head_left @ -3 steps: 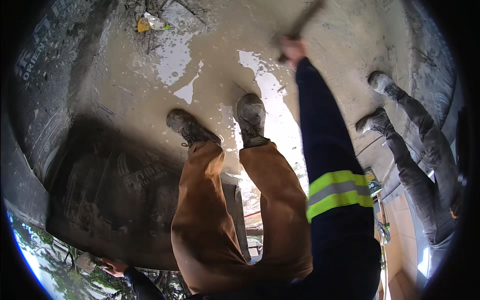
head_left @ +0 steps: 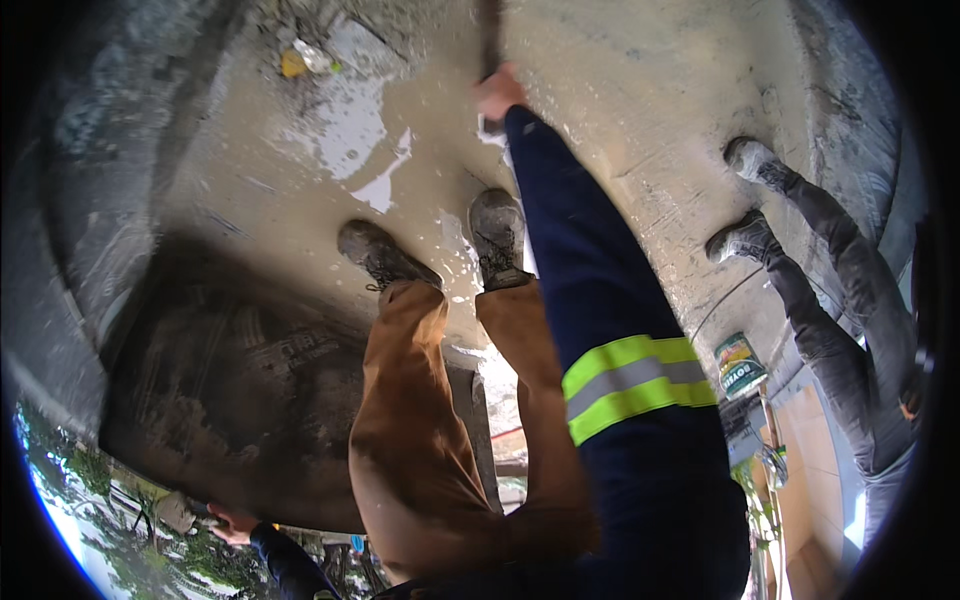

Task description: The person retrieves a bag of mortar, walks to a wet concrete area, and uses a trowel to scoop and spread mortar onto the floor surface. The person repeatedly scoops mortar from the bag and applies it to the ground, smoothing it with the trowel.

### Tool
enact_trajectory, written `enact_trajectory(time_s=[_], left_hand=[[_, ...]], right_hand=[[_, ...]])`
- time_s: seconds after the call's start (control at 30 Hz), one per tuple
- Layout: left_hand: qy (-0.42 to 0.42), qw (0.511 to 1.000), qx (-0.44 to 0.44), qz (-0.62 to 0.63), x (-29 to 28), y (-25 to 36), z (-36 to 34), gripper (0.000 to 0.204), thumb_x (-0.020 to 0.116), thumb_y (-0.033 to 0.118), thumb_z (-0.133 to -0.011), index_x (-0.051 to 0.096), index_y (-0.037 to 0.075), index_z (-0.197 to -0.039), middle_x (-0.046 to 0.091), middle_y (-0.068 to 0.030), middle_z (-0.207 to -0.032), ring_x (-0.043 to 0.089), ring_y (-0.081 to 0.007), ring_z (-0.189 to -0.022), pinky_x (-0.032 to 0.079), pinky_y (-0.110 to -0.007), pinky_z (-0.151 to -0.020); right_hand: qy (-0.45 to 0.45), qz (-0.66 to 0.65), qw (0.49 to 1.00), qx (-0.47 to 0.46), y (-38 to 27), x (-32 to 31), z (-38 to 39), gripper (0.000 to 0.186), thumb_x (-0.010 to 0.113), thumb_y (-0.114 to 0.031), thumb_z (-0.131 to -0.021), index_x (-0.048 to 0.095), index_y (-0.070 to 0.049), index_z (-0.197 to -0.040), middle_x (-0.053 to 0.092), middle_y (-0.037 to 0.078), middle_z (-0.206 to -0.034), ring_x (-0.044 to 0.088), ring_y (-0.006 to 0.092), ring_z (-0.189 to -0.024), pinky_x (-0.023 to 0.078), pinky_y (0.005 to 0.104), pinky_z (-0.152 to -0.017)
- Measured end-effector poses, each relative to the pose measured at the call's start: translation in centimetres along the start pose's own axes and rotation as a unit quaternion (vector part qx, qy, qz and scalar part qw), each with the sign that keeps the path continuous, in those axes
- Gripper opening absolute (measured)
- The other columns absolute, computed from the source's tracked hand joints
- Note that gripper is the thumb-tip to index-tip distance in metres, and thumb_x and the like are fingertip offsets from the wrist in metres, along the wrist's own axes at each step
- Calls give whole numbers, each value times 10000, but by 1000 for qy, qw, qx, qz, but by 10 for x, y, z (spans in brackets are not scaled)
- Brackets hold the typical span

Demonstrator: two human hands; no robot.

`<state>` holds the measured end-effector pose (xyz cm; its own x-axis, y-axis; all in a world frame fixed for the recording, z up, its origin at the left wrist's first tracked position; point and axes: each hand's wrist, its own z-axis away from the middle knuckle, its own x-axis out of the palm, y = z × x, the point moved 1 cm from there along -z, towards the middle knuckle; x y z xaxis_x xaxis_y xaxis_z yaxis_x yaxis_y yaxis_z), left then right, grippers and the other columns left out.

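Observation:
My right hand is closed round a dark, stick-like handle, blurred by motion. The handle points away from me and runs out of the upper edge, so its far end is hidden. Below that hand lies wet, muddy floor with a thin layer of grey-brown water. At the lower left, my left hand is by the outer edge of a black sheet-covered wall. Its fingers look apart; whether they touch the edge I cannot tell.
My boots stand in shallow water. Another person's legs and boots are at the right, near a green can. Debris with a yellow scrap lies at the far left. Black sheeting rises along the left side.
My right hand has swept left with the handle, which has turned from slanting right to nearly straight ahead. My right forearm has swung left too, uncovering more of the green can.

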<state>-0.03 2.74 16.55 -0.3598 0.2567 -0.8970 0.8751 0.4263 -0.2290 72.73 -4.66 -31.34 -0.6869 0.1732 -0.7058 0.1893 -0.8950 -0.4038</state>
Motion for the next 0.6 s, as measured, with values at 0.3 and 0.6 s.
enact_trajectory(time_s=[0.3, 0.6], left_hand=[[-176, 980, 83, -46, -94, 8, 2, 687, 565, 542, -862, 528, -26, -1248, 564, -262, -1194, 507, -379, -1158, 413, -404, -983], [-460, 803, 162, 344, -164, 197, 29, 707, 748, 496, -743, 582, -84, -1112, 559, -99, -603, 526, -192, -423, 414, -333, -363]], right_hand=[[-8, 3, 982, -187, -87, -158, 284, 378, 562, -232, -882, 412, 27, -1113, 575, 273, -988, 575, 435, -907, 466, 505, -779], [35, -9, 992, -122, -34, -426, 402, 471, 573, -331, -847, 403, 36, -1089, 612, 288, -920, 596, 441, -907, 479, 482, -799]])
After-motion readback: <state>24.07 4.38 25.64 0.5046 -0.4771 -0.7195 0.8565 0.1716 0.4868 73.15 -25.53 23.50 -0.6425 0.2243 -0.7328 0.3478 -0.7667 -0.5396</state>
